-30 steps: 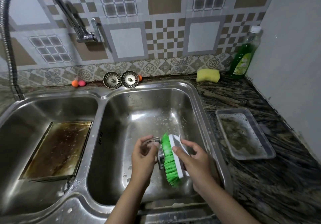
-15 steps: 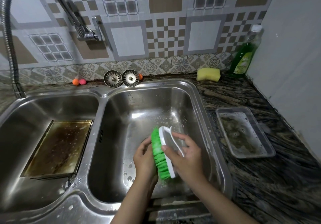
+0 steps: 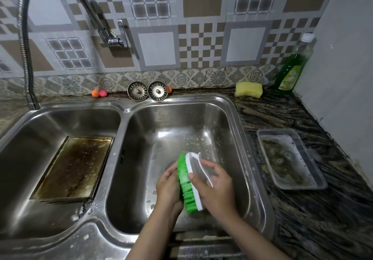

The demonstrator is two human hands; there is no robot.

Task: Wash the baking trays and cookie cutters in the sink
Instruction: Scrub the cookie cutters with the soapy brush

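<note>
Over the right sink basin (image 3: 201,118) my right hand (image 3: 217,189) grips a scrub brush (image 3: 188,185) with green bristles and a white handle. The bristles press against what my left hand (image 3: 167,187) holds. That hand curls round a small metal cookie cutter (image 3: 171,164), of which only a bit of rim shows above the fingers. A stained, browned baking tray (image 3: 72,167) leans in the left basin (image 3: 30,130), speckled with suds.
A clear plastic tray (image 3: 290,159) of soapy water sits on the dark counter at right. A yellow sponge (image 3: 248,89) and a green dish-soap bottle (image 3: 292,68) stand at the back right. Two sink strainers (image 3: 147,90) lean behind the basins. The flexible faucet (image 3: 26,48) arches at left.
Both hands and the brush shifted left over the basin. The cookie cutter, plainly seen a second ago, is now mostly hidden behind my left hand and the bristles.
</note>
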